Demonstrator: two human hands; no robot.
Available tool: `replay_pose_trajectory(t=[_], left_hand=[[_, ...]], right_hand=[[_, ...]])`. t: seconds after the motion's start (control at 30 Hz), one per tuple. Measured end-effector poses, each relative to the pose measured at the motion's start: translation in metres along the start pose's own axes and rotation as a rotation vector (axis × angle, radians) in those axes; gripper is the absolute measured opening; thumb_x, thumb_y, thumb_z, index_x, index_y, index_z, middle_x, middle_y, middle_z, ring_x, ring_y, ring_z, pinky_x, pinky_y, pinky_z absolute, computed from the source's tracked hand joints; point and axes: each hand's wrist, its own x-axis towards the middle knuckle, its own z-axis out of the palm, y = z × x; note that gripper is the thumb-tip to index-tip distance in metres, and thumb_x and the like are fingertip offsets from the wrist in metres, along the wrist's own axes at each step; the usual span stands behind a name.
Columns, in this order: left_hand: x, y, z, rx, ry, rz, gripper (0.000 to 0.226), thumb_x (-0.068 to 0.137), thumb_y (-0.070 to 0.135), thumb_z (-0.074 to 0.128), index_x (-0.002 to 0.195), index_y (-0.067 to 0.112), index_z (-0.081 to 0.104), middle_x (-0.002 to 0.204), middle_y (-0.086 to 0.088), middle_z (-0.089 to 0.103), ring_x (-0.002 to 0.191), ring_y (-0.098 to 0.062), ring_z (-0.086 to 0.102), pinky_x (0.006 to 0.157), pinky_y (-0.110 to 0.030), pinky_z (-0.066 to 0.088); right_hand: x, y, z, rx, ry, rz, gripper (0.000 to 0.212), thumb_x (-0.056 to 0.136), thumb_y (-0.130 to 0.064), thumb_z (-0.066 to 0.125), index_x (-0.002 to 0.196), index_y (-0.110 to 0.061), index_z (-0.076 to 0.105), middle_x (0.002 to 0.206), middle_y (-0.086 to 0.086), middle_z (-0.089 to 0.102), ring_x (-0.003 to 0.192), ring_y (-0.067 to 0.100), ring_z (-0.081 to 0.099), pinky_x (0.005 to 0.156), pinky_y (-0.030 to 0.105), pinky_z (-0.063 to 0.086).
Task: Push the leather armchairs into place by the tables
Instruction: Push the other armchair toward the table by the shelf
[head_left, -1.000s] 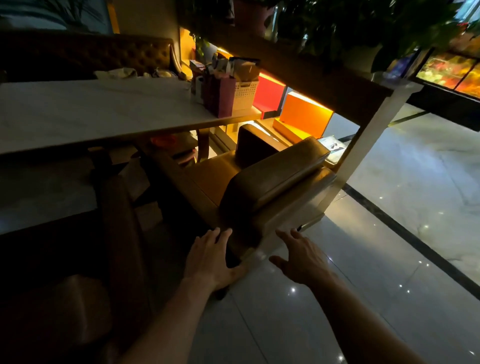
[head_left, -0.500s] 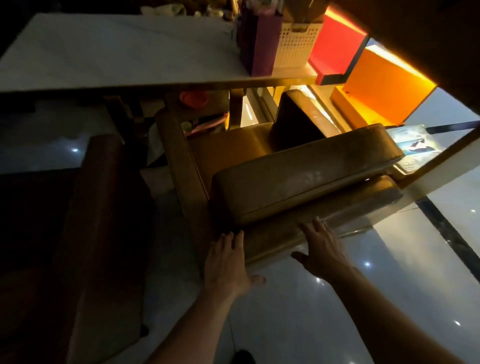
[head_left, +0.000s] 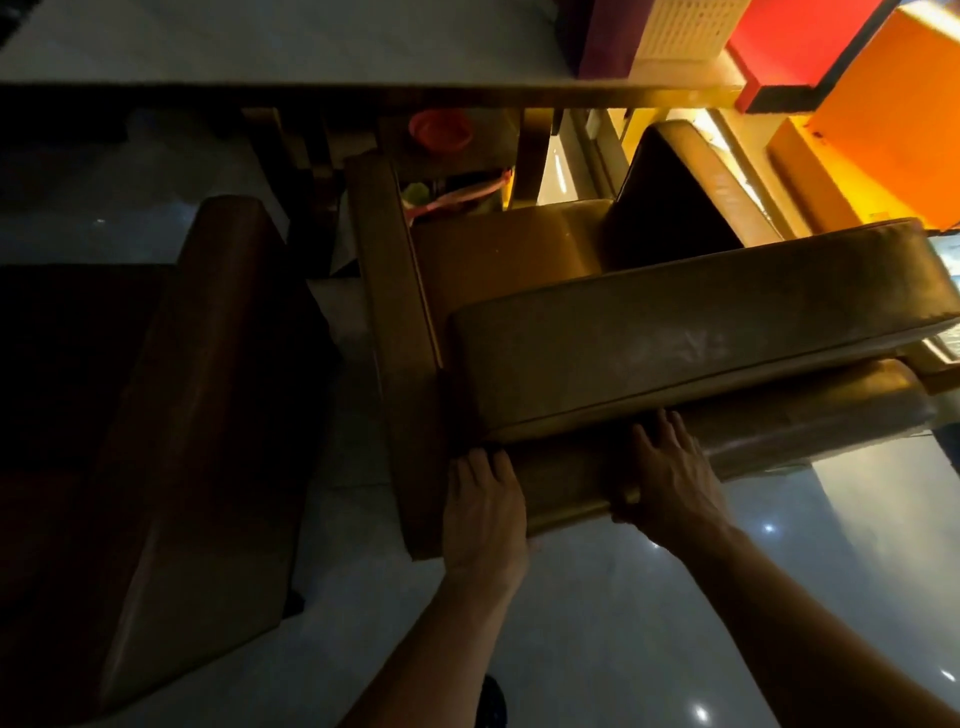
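Leather armchair, tan and boxy, faces the marble-topped table.
Left hand and right hand lie flat, fingers together, on its smooth padded back.

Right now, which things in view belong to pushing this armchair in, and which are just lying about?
Part of the job:
tan leather armchair
left hand and right hand, both flat on its back
marble table
second, darker armchair beside it

Lying about:
purple bag and white basket on the table
red bowl under it
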Motion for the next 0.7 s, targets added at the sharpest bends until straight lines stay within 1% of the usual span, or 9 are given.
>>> replay_pose_trajectory(t=[0.1,0.2,0.27,0.33,0.4,0.53,0.7], left_hand=[[0.005,-0.009,0.004,0.003,0.037,0.045,0.113,0.062,0.059,0.084,0.144,0.012,0.023,0.148,-0.016,0.031,0.134,-0.034,0.034,0.112,-0.042,0.035],[0.007,-0.015,0.006,-0.030,0.055,0.081,0.108,0.065,0.059,0.083,0.143,0.014,0.024,0.149,-0.014,0.031,0.135,-0.033,0.033,0.112,-0.042,0.034],[0.009,-0.017,0.006,-0.048,0.075,0.094,0.104,0.065,0.058,0.083,0.142,0.016,0.026,0.147,-0.013,0.032,0.134,-0.032,0.034,0.111,-0.042,0.035],[0.009,-0.020,0.008,-0.065,0.089,0.104,0.103,0.065,0.058,0.083,0.141,0.017,0.027,0.147,-0.011,0.033,0.133,-0.031,0.034,0.111,-0.042,0.036],[0.008,-0.023,0.008,-0.077,0.088,0.115,0.103,0.065,0.058,0.083,0.142,0.018,0.026,0.148,-0.011,0.032,0.134,-0.030,0.033,0.111,-0.042,0.036],[0.006,-0.029,0.006,-0.080,0.074,0.123,0.105,0.066,0.059,0.082,0.144,0.018,0.025,0.149,-0.010,0.029,0.135,-0.029,0.032,0.110,-0.041,0.037],[-0.005,-0.060,0.000,-0.086,0.077,0.128,0.105,0.061,0.062,0.083,0.141,0.021,0.028,0.145,-0.007,0.033,0.132,-0.026,0.035,0.103,-0.040,0.042]], right_hand=[[-0.001,-0.006,0.008,-0.036,0.024,0.019,0.136,0.052,-0.046,0.092,0.154,-0.024,0.004,0.161,0.021,0.006,0.148,0.043,0.004,0.120,0.056,0.017],[-0.004,-0.008,0.012,-0.039,0.048,0.022,0.138,0.054,-0.043,0.092,0.154,-0.027,-0.002,0.161,0.023,0.007,0.147,0.046,0.006,0.118,0.059,0.018],[-0.004,-0.007,0.012,-0.060,0.063,0.010,0.138,0.054,-0.045,0.092,0.155,-0.027,-0.001,0.160,0.024,0.012,0.146,0.046,0.011,0.117,0.061,0.022],[-0.005,-0.007,0.013,-0.084,0.067,0.008,0.135,0.055,-0.047,0.091,0.155,-0.024,0.003,0.160,0.023,0.014,0.146,0.045,0.013,0.116,0.060,0.025],[-0.006,-0.009,0.016,-0.093,0.070,0.019,0.130,0.059,-0.048,0.088,0.156,-0.022,0.006,0.160,0.023,0.014,0.146,0.044,0.012,0.118,0.058,0.023],[-0.011,-0.017,0.020,-0.110,0.068,0.034,0.123,0.066,-0.051,0.083,0.156,-0.019,0.006,0.160,0.024,0.013,0.147,0.044,0.011,0.119,0.055,0.020],[-0.027,-0.048,0.024,-0.089,0.059,0.058,0.117,0.072,-0.053,0.079,0.156,-0.016,0.005,0.160,0.026,0.013,0.147,0.045,0.011,0.120,0.052,0.018]])
